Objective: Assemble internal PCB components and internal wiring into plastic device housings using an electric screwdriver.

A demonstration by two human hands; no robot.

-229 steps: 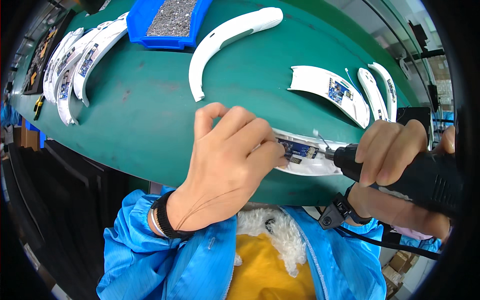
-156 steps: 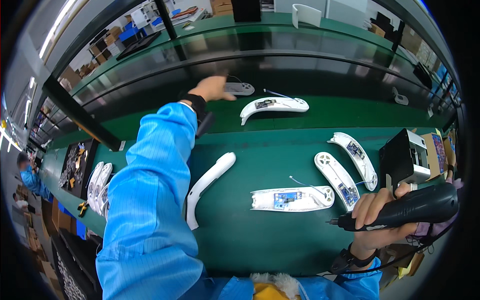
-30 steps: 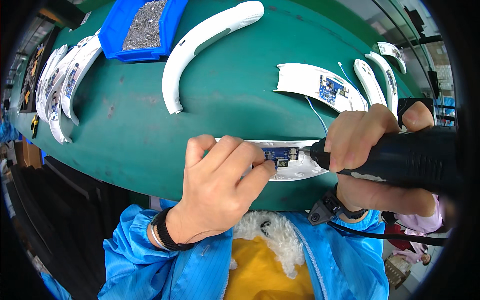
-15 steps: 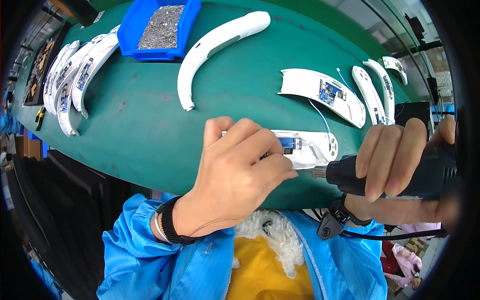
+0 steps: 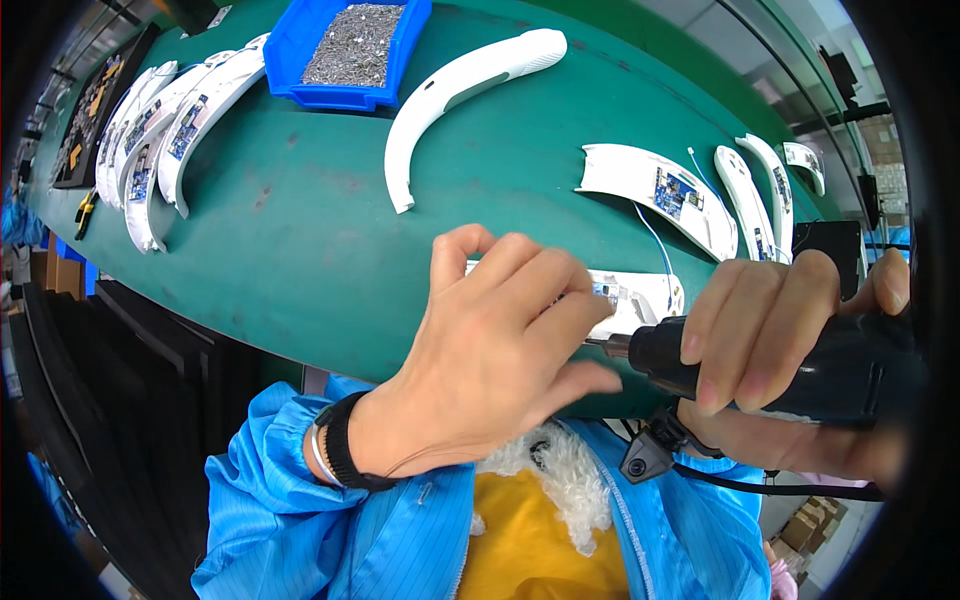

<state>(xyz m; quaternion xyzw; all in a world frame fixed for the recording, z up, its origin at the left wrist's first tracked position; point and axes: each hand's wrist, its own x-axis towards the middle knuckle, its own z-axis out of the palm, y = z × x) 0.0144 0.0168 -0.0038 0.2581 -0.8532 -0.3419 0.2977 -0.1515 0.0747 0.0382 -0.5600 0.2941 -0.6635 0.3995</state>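
Observation:
Beneath my left hand [image 5: 500, 330] a white curved plastic casing [image 5: 650, 298] lies on the green table. The fingers bend over its far side and grip it, while the thumb stands apart on the near side. Part of a blue circuit board [image 5: 606, 290] shows past the fingertips; the rest is hidden. My right hand [image 5: 765, 320] is wrapped round a black electric screwdriver [image 5: 850, 365], held nearly level. Its metal bit [image 5: 612, 344] points left at the near edge of the casing, close to my left index finger. Whether the bit touches a screw cannot be seen.
A blue bin [image 5: 385, 97] of small metal screws stands at the back. Beside it lies a closed white curved shell [image 5: 430, 105]. More casings with boards lie at the left [image 5: 180, 135] and right [image 5: 665, 190]. A yellow-handled tool [image 5: 85, 213] rests near the left edge.
My left thumb has moved away from the index finger and the bit. The screwdriver has shifted slightly left, its bit now nearer the fingers. The whole view has shifted a little.

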